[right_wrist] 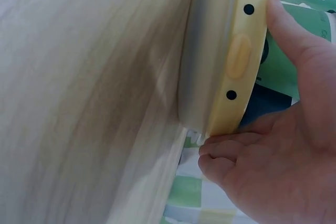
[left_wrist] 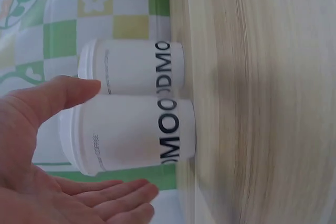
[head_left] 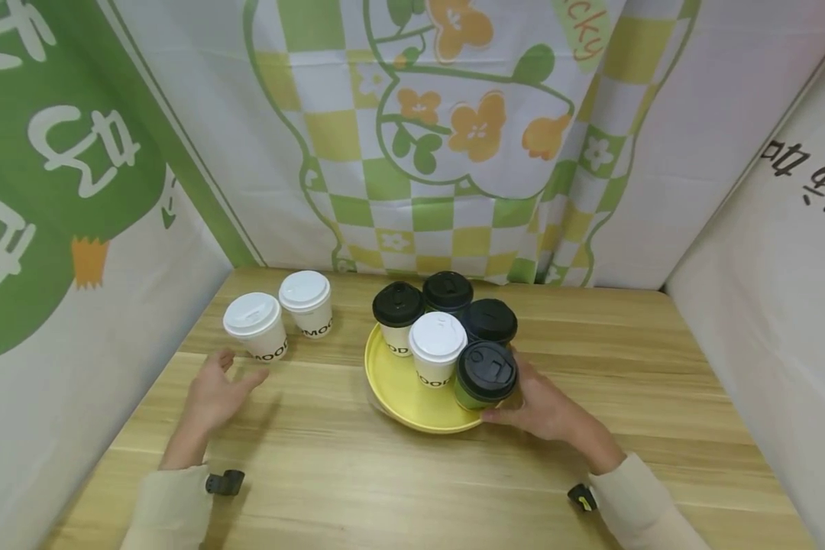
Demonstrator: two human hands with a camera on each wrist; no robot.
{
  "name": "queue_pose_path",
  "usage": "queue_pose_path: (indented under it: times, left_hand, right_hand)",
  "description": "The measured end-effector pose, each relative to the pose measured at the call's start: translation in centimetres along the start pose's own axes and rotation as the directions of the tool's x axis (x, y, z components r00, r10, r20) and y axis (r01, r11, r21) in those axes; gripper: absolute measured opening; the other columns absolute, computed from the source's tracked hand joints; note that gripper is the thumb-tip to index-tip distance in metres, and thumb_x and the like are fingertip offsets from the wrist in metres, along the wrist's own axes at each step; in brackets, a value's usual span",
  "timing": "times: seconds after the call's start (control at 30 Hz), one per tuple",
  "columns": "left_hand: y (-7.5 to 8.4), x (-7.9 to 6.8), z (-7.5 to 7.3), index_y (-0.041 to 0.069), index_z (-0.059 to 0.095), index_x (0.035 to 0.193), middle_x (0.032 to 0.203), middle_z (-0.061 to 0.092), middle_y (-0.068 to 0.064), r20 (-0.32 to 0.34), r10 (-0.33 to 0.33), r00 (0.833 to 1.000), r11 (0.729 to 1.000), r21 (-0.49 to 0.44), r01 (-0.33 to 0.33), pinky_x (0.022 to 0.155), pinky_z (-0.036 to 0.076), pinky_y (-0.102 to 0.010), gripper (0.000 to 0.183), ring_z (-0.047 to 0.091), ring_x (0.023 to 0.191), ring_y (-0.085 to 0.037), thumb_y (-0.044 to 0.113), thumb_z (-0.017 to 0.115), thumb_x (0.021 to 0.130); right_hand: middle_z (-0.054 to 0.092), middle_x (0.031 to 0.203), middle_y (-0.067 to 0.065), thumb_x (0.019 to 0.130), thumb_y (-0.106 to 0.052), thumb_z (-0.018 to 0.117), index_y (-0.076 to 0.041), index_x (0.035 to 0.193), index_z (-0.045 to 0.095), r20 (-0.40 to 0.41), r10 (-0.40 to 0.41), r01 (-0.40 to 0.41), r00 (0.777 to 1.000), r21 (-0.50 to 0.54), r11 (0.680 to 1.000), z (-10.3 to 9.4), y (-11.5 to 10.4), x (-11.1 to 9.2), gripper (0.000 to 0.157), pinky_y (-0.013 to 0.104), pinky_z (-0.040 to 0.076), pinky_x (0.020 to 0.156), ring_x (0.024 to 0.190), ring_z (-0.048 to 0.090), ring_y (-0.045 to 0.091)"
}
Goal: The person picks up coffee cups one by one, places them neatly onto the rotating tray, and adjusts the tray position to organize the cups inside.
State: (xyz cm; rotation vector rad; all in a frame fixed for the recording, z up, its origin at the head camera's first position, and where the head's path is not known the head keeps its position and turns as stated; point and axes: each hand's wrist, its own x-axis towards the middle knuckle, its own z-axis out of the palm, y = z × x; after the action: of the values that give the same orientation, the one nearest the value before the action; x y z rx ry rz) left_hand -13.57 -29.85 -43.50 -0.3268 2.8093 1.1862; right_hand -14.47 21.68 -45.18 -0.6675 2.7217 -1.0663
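Observation:
My left hand (head_left: 213, 393) hovers beside the nearer white-lidded paper cup (head_left: 256, 327), thumb and fingers spread, with nothing held. The left wrist view shows a gap between this palm and the cup's side (left_wrist: 131, 132). A second white-lidded cup (head_left: 306, 303) stands just behind. My right hand (head_left: 539, 401) is spread at the right edge of a yellow round tray (head_left: 392, 389), next to a green cup with a black lid (head_left: 486, 374). In the right wrist view, its thumb and fingertips lie at the tray's rim (right_wrist: 239, 56); the cup is partly hidden behind the rim.
On the tray also stand a white-lidded cup (head_left: 438, 347) and black-lidded cups (head_left: 398, 305), (head_left: 448, 292), (head_left: 491, 321), close together. The wooden table (head_left: 357, 489) ends at a patterned curtain (head_left: 454, 221) behind and cloth walls at both sides.

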Motion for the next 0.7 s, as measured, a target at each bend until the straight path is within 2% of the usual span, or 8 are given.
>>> queue_pose_path:
  times: [0.17, 0.33, 0.43, 0.6, 0.7]
  left_hand:
    - [-0.5, 1.3, -0.8, -0.013, 0.004, 0.164, 0.169, 0.012, -0.041, -0.024, 0.039, 0.999, 0.994, -0.097, -0.041, 0.126, 0.022, -0.073, 0.11, 0.017, 0.156, -0.061, 0.042, 0.074, 0.098]
    - [-0.6, 2.5, -0.9, -0.007, 0.004, 0.166, 0.172, 0.009, -0.036, -0.061, 0.123, 0.99, 0.973, -0.19, -0.133, 0.128, 0.019, -0.073, 0.111, 0.013, 0.159, -0.058, 0.034, 0.079, 0.096]
    - [-0.6, 3.0, -0.8, -0.003, 0.006, 0.168, 0.173, 0.011, -0.033, -0.073, 0.158, 0.985, 0.959, -0.227, -0.171, 0.128, 0.017, -0.073, 0.109, 0.013, 0.159, -0.057, 0.028, 0.081, 0.095]
    - [-0.6, 3.8, -0.5, -0.001, 0.008, 0.168, 0.174, 0.013, -0.03, -0.093, 0.152, 0.984, 0.951, -0.257, -0.171, 0.129, 0.015, -0.072, 0.109, 0.012, 0.161, -0.054, 0.029, 0.082, 0.094]
    - [-0.5, 4.2, -0.4, -0.002, 0.01, 0.168, 0.174, 0.015, -0.031, -0.111, 0.143, 0.983, 0.948, -0.271, -0.169, 0.13, 0.015, -0.07, 0.108, 0.014, 0.161, -0.053, 0.029, 0.083, 0.094]
  right_hand:
    - [0.027, 0.171, 0.029, 0.087, -0.042, 0.087, -0.002, 0.169, 0.008, 0.011, -0.031, 0.031, 0.999, -0.017, 0.999, -0.4, -0.1, -0.4, 0.121, 0.068, 0.029, 0.126, 0.156, 0.032, 0.049]
    - [0.018, 0.173, 0.029, 0.089, -0.05, 0.083, 0.0, 0.169, 0.006, 0.068, 0.036, -0.033, 0.997, -0.052, 0.998, -1.4, -0.4, -1.1, 0.122, 0.065, 0.024, 0.129, 0.159, 0.026, 0.048]
    - [0.015, 0.174, 0.028, 0.089, -0.049, 0.083, 0.001, 0.169, 0.003, 0.086, 0.043, -0.039, 0.995, -0.049, 0.998, -2.2, -0.5, -1.2, 0.124, 0.063, 0.023, 0.13, 0.16, 0.024, 0.047]
    - [0.022, 0.173, 0.027, 0.088, -0.052, 0.083, -0.005, 0.17, 0.003, 0.059, 0.056, -0.054, 0.997, -0.042, 0.998, -3.1, 0.0, -0.8, 0.124, 0.063, 0.034, 0.126, 0.155, 0.035, 0.046]
    - [0.023, 0.171, 0.031, 0.088, -0.057, 0.081, -0.003, 0.17, 0.004, 0.042, 0.088, -0.086, 0.995, -0.054, 0.995, -3.4, 0.5, -0.5, 0.125, 0.065, 0.034, 0.125, 0.154, 0.036, 0.049]
